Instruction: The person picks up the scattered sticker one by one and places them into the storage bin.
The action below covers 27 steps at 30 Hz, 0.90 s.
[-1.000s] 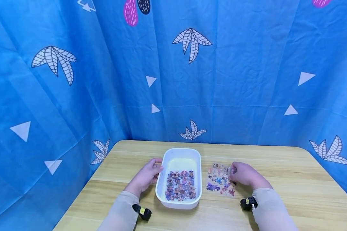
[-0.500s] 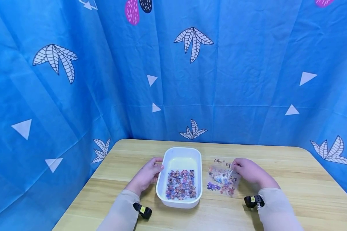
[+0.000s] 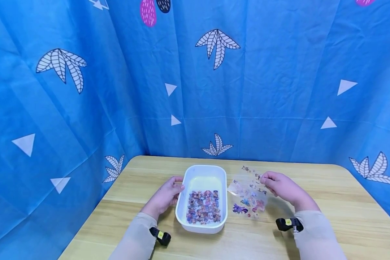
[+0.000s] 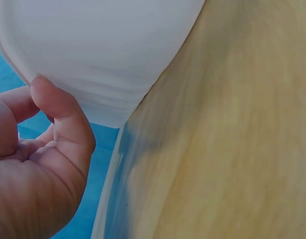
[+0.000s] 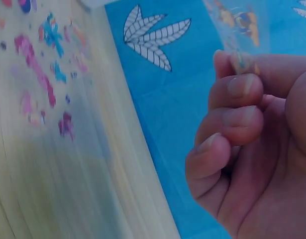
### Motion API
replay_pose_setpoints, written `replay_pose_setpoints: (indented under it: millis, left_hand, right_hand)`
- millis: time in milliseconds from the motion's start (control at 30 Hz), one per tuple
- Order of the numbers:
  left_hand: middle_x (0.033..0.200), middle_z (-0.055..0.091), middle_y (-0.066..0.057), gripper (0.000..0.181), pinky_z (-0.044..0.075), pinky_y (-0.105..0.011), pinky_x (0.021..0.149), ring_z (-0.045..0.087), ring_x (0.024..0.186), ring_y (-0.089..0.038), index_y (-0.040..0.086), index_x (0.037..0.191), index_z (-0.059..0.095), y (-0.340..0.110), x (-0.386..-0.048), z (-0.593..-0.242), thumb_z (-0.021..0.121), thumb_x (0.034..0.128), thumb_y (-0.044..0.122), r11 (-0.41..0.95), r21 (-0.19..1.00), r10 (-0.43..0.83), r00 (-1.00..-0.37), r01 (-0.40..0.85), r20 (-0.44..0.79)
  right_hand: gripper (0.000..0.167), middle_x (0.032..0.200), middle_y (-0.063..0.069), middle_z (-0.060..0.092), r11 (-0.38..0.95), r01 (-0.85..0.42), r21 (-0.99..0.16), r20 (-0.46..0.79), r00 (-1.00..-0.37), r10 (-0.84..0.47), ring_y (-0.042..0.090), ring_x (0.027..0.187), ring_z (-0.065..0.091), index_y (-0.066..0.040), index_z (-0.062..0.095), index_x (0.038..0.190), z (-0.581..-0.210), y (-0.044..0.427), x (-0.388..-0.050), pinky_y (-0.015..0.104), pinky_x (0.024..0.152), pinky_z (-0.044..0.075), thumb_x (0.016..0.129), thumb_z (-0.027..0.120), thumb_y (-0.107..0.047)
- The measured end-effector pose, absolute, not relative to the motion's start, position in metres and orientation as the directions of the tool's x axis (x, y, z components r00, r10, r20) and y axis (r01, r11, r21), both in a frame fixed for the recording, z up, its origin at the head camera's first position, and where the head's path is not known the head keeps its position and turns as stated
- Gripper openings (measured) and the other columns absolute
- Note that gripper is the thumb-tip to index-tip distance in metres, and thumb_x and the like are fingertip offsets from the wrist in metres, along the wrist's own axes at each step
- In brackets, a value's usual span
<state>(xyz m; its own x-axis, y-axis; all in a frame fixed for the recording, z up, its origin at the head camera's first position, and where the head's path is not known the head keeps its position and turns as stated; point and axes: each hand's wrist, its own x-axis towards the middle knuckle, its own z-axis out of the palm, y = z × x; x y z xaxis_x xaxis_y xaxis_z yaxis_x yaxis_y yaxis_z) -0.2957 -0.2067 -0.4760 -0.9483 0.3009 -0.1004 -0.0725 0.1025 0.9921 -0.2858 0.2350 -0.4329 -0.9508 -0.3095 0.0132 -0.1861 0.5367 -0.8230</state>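
Note:
My left hand grips the left rim of a white plastic tub, its thumb over the edge. In the left wrist view the thumb presses the outside of the tub. Inside the tub lies a layer of clear sheets printed with small cartoon stickers. My right hand pinches the edge of a clear sticker sheet, raised above the table; in the right wrist view its corner shows between thumb and forefinger. Beneath it another sticker sheet with colourful ponies lies flat on the table.
The wooden table extends on both sides of the tub. A blue patterned curtain hangs behind and to the left of it. A black wrist camera sits at the left cuff, another at the right.
My right hand has moved up and slightly right, peeling a clear sticker sheet off the one below and lifting it. The left hand and tub have stayed in place.

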Motion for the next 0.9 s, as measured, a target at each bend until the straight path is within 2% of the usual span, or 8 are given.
replay_pose_setpoints:
  millis: [233,567,733,900]
  left_hand:
    - [0.118,0.061,-0.026,0.047,0.057,-0.033,0.071,0.065,0.087,-0.022,0.002,0.146,0.041,-0.207,-0.295,-0.475,0.055,0.1047,0.018,0.108,0.991,0.288,-0.952,-0.076,-0.104]
    - [0.117,0.060,-0.026,0.047,0.056,-0.032,0.071,0.063,0.087,-0.023,0.003,0.147,0.040,-0.207,-0.294,-0.475,0.055,0.1045,0.017,0.097,0.991,0.287,-0.952,-0.087,-0.111]
    - [0.116,0.061,-0.024,0.047,0.056,-0.032,0.071,0.063,0.086,-0.022,0.003,0.147,0.040,-0.206,-0.294,-0.475,0.055,0.1042,0.016,0.100,0.992,0.287,-0.952,-0.081,-0.106]
    - [0.114,0.061,-0.022,0.047,0.055,-0.032,0.070,0.063,0.085,-0.022,0.002,0.146,0.041,-0.206,-0.295,-0.475,0.056,0.1037,0.016,0.105,0.992,0.283,-0.954,-0.076,-0.103]
  right_hand:
    - [0.031,0.068,0.003,0.045,0.460,-0.184,-0.868,0.017,-0.939,-0.343,0.020,0.058,0.045,-0.002,0.057,0.102,-0.426,0.218,-0.283,0.036,0.059,0.044,0.108,0.050,-0.032]
    - [0.019,0.068,0.003,0.044,0.384,-0.214,-0.898,0.045,-0.914,-0.404,0.016,0.056,0.042,0.002,0.057,0.113,-0.421,0.191,-0.279,0.031,0.056,0.044,0.105,0.043,-0.008]
    - [0.020,0.069,0.003,0.047,0.408,-0.238,-0.881,0.046,-0.903,-0.427,0.015,0.057,0.043,-0.001,0.060,0.115,-0.421,0.173,-0.276,0.031,0.055,0.044,0.105,0.047,-0.013]
    - [0.017,0.072,0.004,0.053,0.489,-0.264,-0.831,0.031,-0.901,-0.433,0.018,0.061,0.048,-0.012,0.066,0.112,-0.428,0.155,-0.275,0.037,0.059,0.046,0.104,0.051,-0.018]
